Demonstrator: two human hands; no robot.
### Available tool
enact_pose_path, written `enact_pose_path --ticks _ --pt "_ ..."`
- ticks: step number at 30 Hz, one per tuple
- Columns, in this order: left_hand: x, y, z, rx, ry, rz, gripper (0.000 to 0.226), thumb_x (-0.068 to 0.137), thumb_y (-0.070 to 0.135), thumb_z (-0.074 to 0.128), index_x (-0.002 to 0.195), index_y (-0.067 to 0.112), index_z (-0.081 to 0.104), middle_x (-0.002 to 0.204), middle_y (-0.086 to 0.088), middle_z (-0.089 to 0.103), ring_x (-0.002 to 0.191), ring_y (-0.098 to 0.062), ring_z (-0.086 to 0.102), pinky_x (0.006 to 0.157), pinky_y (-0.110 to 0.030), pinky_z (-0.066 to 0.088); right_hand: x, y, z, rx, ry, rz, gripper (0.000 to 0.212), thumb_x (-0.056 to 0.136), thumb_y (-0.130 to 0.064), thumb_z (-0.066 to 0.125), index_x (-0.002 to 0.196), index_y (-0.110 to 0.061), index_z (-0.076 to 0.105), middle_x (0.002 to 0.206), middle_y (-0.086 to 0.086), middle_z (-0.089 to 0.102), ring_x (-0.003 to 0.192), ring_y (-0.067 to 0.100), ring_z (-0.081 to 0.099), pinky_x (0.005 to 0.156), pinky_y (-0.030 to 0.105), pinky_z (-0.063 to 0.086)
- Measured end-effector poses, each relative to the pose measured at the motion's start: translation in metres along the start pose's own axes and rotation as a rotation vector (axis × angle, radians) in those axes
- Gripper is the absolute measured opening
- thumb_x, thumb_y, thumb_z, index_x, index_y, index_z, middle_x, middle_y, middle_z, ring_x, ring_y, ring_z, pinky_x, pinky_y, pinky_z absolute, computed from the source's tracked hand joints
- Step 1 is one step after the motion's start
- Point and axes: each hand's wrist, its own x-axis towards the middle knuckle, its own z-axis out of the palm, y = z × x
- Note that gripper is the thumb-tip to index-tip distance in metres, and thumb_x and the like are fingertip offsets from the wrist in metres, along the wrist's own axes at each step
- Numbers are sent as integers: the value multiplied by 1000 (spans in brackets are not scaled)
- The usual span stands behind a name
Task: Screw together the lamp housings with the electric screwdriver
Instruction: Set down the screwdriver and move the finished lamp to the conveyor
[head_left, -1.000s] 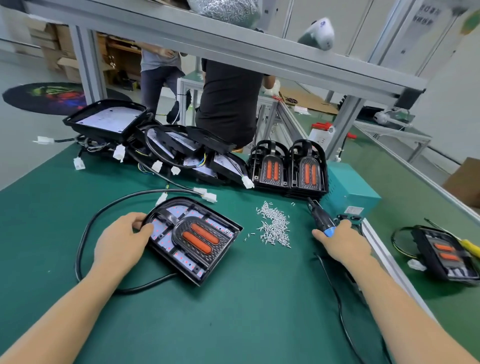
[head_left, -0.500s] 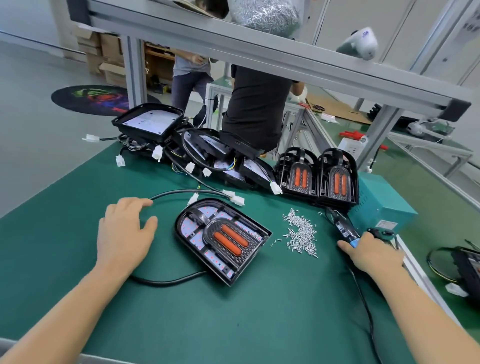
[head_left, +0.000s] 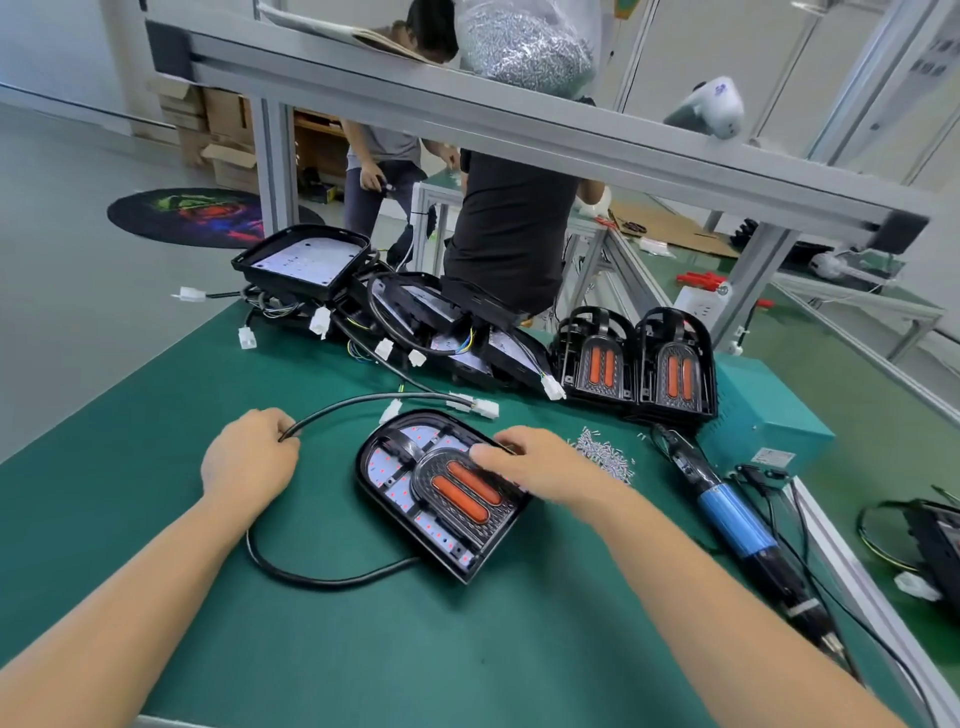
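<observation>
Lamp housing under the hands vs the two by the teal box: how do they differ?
The lamp housing under the right hand lies flat, face up; the two housings by the teal box stand upright, side by side. The flat one trails a black cable, gripped by the left hand; no cable shows on the pair. All have twin orange bars in black shells.

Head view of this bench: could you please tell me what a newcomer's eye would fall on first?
First, the lamp housing with two orange lenses, lying flat at the middle of the green mat; the right hand rests on it while the left hand grips its black cable. To its right lie a heap of screws and the blue electric screwdriver, unheld.
</observation>
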Motion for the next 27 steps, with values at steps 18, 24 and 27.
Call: enact_pose_path --ticks 18,24,27 --pt "0 65 -39 -554 -132 682 31 89 -5 57 101 18 73 88 -8 62 86 -15 56 83 -15 39 -16 -10 14 49 217 -454 43 79 -35 80 110 -7 68 144 -6 41 130 5 38 110 21 28" --pt "-6 78 -40 -672 -260 636 30 90 2 60 96 29 71 88 14 68 87 3 59 86 -8 40 -29 -4 14 220 287 -459 36 76 -26 83 106 -9 71 112 -8 65 105 4 60 94 15 41" --pt "-9 76 -35 -837 -314 556 24 87 9 64 99 28 71 98 9 73 94 0 64 85 -9 46 -37 -3 11 261 352 -474 31 74 -22 85 100 -12 72 101 -7 68 94 2 61 87 15 42"
